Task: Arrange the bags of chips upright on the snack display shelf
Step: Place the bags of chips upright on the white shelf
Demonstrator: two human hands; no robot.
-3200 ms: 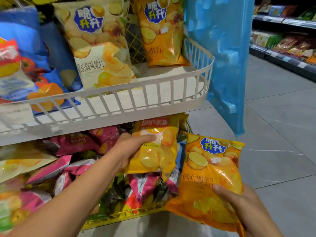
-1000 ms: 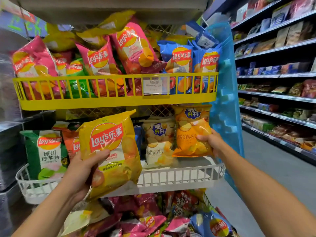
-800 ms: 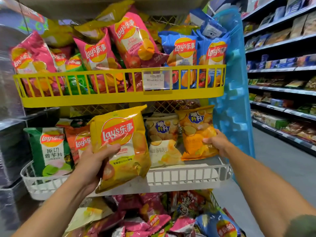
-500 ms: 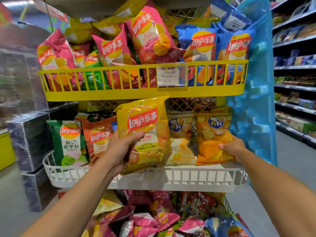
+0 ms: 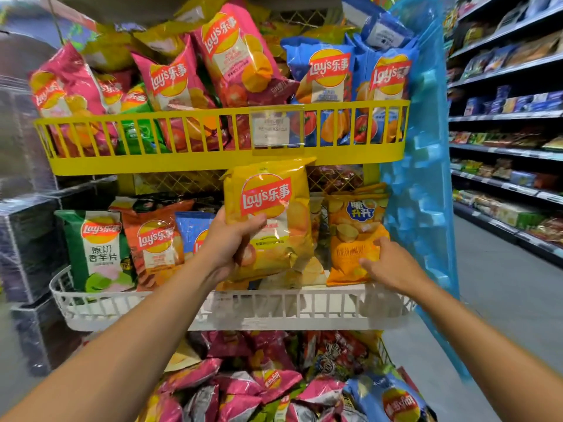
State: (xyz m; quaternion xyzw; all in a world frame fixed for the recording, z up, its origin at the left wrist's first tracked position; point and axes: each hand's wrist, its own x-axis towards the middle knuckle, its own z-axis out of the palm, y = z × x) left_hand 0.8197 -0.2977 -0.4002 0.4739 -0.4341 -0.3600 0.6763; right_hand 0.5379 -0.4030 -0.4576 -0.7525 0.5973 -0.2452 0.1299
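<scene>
My left hand (image 5: 230, 239) grips a yellow Lay's bag (image 5: 274, 220) by its left edge and holds it upright over the middle of the white wire shelf (image 5: 243, 312). An orange chip bag (image 5: 355, 236) stands upright at the shelf's right end, and my right hand (image 5: 385, 263) holds its lower right side. A pale yellow bag (image 5: 310, 271) is mostly hidden behind the Lay's bag. Green (image 5: 97, 248), orange-red (image 5: 155, 242) and blue (image 5: 195, 233) Lay's bags stand upright on the left part of the shelf.
A yellow shelf (image 5: 213, 159) just above is packed with pink, green and blue bags. The bottom basket (image 5: 274, 388) holds a jumbled pile of bags. A blue panel (image 5: 423, 178) borders the rack's right side. Store shelving (image 5: 511, 147) lines the aisle at right.
My left hand has carried the yellow Lay's bag up and rightward in front of the pale yellow bag. My right hand has set the orange bag upright on the white shelf and still holds it.
</scene>
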